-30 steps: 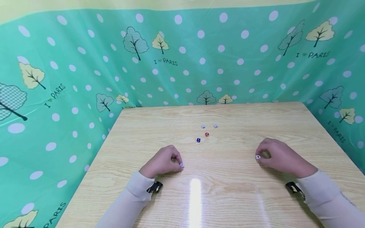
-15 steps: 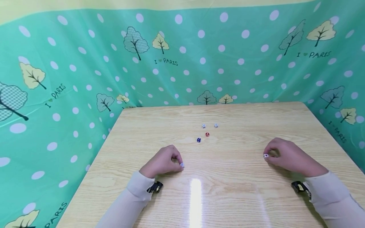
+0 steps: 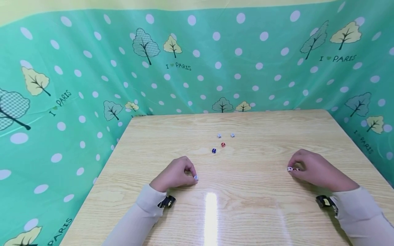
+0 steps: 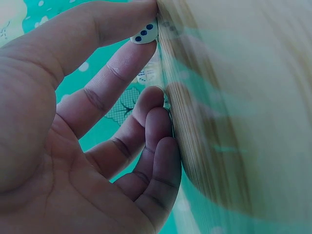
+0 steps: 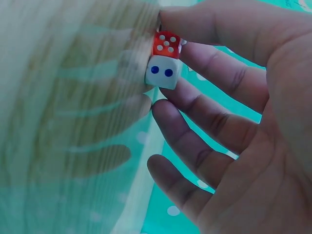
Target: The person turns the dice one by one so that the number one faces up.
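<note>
My left hand [image 3: 176,174] pinches a small white die [image 3: 196,177] between thumb and forefinger, low over the wooden table. In the left wrist view that die [image 4: 145,33] shows a slanting row of blue dots, and the other fingers curl beside the tabletop. Over on the right, my right hand [image 3: 315,171] holds a white die [image 3: 289,169] at its fingertips. A red die [image 5: 166,44] with white dots sits against this white die [image 5: 162,72], which shows two blue dots; the thumb lies right at the red one.
Farther back on the table [image 3: 154,136] lie a blue die [image 3: 213,150], a red die [image 3: 223,145] and two white dice, the left one [image 3: 219,135] and the right one [image 3: 232,135]. A green dotted cloth [image 3: 197,78] hangs behind and along both sides.
My right hand has slid rightward with the white die, and a red die now shows inside its grip. The left hand and the dice at the back have stayed put.
</note>
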The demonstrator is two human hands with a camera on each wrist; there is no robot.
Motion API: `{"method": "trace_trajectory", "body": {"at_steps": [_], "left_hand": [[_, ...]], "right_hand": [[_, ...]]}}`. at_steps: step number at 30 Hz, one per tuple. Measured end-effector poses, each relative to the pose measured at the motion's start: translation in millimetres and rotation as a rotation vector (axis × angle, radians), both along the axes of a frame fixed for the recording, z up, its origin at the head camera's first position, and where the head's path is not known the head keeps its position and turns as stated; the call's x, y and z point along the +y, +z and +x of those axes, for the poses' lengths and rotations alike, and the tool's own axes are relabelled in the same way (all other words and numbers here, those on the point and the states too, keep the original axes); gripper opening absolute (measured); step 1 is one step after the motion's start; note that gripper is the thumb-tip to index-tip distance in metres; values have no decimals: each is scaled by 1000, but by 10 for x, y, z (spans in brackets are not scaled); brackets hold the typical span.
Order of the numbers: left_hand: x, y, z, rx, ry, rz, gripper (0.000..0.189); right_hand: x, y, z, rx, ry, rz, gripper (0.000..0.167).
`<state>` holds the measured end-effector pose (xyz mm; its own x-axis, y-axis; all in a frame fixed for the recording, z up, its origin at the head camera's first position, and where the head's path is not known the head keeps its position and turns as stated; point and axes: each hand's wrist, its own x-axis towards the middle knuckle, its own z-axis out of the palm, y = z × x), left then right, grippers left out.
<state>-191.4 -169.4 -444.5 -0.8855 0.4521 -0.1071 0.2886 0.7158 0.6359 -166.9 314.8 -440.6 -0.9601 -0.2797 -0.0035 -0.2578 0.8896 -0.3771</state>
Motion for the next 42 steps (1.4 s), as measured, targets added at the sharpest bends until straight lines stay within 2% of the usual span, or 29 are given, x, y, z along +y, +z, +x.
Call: {"method": "trace_trajectory", "body": {"at_steps": [15, 25, 38, 42], "left_hand": [[-8, -15, 0, -1, -3, 1, 19], [-6, -12, 1, -1, -4, 6, 20], [-2, -7, 5, -8, -3, 10, 19], [-2, 0, 4, -8, -5, 12, 19]], "right_hand": [[131, 11, 4, -62, 14, -4, 15], [214, 67, 13, -180, -35, -13, 22], [226, 2, 11, -156, -34, -7, 22], [227, 0, 3, -136, -24, -2, 18]]}}
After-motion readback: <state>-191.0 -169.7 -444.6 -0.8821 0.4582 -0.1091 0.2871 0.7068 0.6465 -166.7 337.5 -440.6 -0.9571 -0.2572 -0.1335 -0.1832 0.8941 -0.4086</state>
